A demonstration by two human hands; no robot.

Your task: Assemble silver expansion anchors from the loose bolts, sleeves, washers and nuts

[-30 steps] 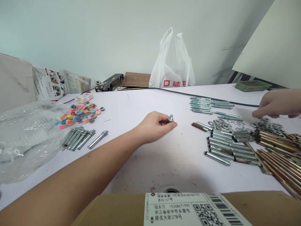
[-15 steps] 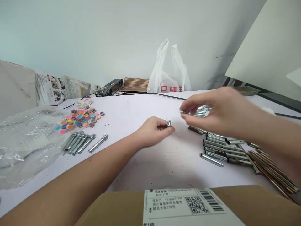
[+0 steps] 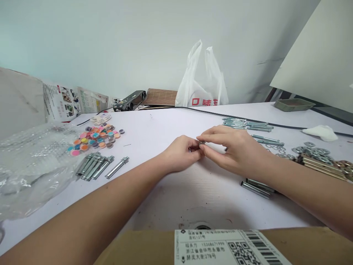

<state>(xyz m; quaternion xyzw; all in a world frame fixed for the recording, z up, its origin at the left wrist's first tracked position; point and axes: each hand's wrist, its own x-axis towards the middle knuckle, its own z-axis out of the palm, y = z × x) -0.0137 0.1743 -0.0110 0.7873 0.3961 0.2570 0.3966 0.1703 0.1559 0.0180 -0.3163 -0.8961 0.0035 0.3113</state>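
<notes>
Silvery nut (image 3: 202, 142) sat pinched in the fingers of the right hand (image 3: 235, 149), against the left hand (image 3: 180, 152), whose fingers were clamped on a mostly hidden bolt.

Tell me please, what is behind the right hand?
Past the right hand, metal rods lie on the table; tubes show on its near side. What lies directly behind it is covered, so I cannot tell.

Pale grey-green wall (image 3: 124, 44) fills upper frame, darkening toward slanted off-white panel (image 3: 317, 55) at upper right; white tabletop (image 3: 154, 125) spans mid-frame.
</notes>
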